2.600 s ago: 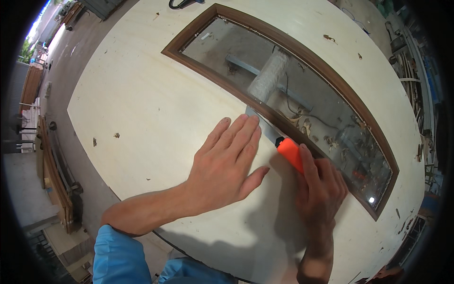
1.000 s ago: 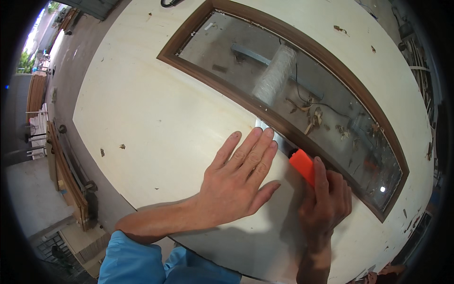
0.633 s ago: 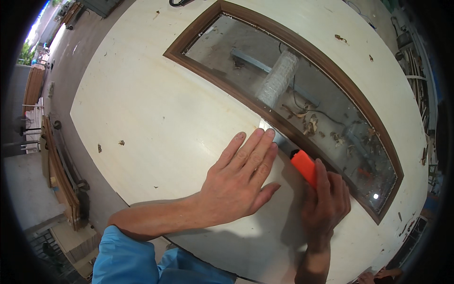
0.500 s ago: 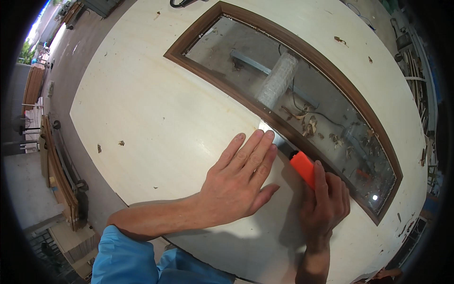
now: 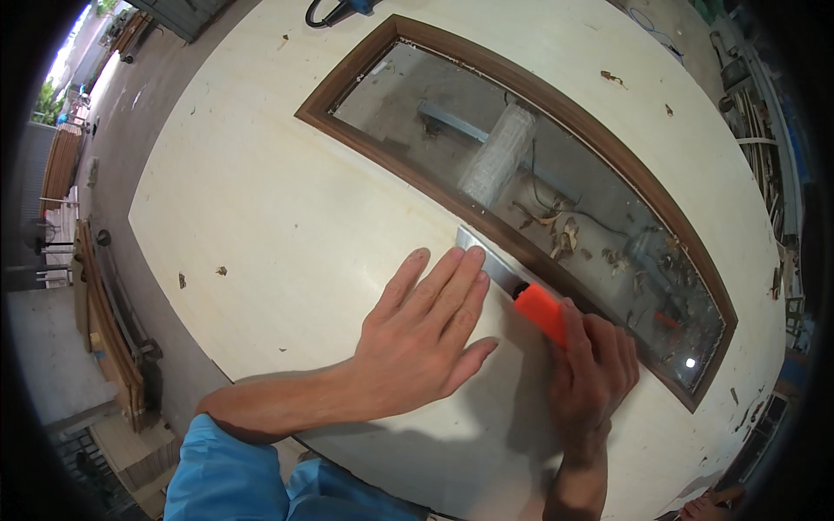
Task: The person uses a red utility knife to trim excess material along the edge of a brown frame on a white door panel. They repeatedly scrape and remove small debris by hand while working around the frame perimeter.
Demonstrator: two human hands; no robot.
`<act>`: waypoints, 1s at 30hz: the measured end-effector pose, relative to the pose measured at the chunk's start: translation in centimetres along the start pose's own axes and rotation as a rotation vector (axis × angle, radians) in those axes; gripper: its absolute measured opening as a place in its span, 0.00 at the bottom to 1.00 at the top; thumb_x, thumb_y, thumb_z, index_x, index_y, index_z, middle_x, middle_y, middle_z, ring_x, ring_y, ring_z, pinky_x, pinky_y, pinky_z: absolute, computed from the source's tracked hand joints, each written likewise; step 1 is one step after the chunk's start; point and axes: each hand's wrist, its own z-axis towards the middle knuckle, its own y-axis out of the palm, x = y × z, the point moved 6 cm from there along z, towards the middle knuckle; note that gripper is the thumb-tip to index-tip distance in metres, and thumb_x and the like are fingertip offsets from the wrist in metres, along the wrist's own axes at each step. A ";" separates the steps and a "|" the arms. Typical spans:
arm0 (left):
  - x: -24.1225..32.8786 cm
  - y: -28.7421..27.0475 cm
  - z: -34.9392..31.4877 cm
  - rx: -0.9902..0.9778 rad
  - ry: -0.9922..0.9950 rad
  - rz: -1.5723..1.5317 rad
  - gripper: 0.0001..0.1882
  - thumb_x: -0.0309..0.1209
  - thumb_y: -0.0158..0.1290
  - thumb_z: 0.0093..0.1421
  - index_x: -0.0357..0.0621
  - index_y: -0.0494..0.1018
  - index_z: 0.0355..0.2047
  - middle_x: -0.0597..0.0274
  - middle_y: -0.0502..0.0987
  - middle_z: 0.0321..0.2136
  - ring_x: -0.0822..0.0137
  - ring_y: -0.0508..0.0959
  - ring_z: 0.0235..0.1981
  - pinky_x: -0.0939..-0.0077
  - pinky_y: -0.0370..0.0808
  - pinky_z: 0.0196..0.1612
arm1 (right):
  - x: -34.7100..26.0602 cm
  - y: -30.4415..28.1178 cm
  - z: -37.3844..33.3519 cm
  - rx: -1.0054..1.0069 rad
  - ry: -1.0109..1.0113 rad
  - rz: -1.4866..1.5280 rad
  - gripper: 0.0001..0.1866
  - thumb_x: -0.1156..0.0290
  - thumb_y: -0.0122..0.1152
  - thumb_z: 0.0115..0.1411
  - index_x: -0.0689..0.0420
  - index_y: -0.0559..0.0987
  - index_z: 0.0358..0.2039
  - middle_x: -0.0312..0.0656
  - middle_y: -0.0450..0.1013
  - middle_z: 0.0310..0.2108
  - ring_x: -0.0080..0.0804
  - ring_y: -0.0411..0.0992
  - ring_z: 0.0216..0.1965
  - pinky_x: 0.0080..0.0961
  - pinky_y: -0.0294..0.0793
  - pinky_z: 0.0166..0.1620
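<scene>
My right hand [image 5: 592,369] is closed round the orange handle of a chisel [image 5: 493,263], its flat metal blade lying along the lower edge of a brown wooden frame [image 5: 407,170]. Outstretched, the fingers of my left hand [image 5: 423,334] rest their tips on the blade near its far end. The frame surrounds a curved glass pane [image 5: 417,82] set in a large pale panel [image 5: 261,217]. A narrow strip of the panel shows between blade and frame.
Through the glass show a plastic-wrapped roll [image 5: 499,156], a metal bar and dry leaves. Part of a dark blue tool with a cable [image 5: 334,12] lies at the panel's far edge. Stacked boards [image 5: 109,321] stand at the left. Wood chips dot the panel.
The chisel and both hands have shifted slightly left, and the blade now sits a little away from the frame. More of the blade shows past my left fingertips.
</scene>
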 end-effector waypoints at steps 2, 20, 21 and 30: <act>0.0 -0.2 -0.1 -0.001 0.015 0.014 0.35 0.45 0.63 0.64 0.26 0.75 0.61 0.35 0.72 0.67 0.43 0.71 0.70 0.43 0.61 0.74 | 0.1 -0.1 0.1 -0.030 -0.016 0.014 0.22 0.67 0.69 0.64 0.57 0.84 0.58 0.41 0.78 0.37 0.41 0.76 0.34 0.38 0.74 0.38; -0.2 -0.2 0.3 -0.004 -0.017 -0.083 0.37 0.42 0.67 0.59 0.27 0.74 0.61 0.36 0.71 0.68 0.44 0.72 0.70 0.45 0.64 0.73 | 0.4 -0.1 1.4 -0.138 0.079 0.119 0.26 0.65 0.72 0.61 0.58 0.84 0.59 0.40 0.74 0.32 0.37 0.75 0.29 0.35 0.74 0.31; -0.3 -0.1 0.3 -0.008 -0.024 -0.098 0.37 0.42 0.68 0.59 0.27 0.74 0.61 0.36 0.71 0.68 0.44 0.72 0.70 0.45 0.65 0.73 | 0.5 0.0 1.5 -0.155 0.095 0.120 0.26 0.65 0.72 0.61 0.59 0.84 0.59 0.40 0.74 0.32 0.37 0.76 0.29 0.35 0.74 0.31; -0.5 0.1 0.9 -0.016 -0.050 -0.114 0.39 0.43 0.68 0.56 0.28 0.75 0.62 0.39 0.73 0.67 0.45 0.71 0.71 0.43 0.62 0.74 | 0.3 0.6 1.1 -0.121 0.150 0.092 0.23 0.63 0.69 0.63 0.56 0.85 0.58 0.40 0.74 0.33 0.40 0.75 0.29 0.36 0.73 0.31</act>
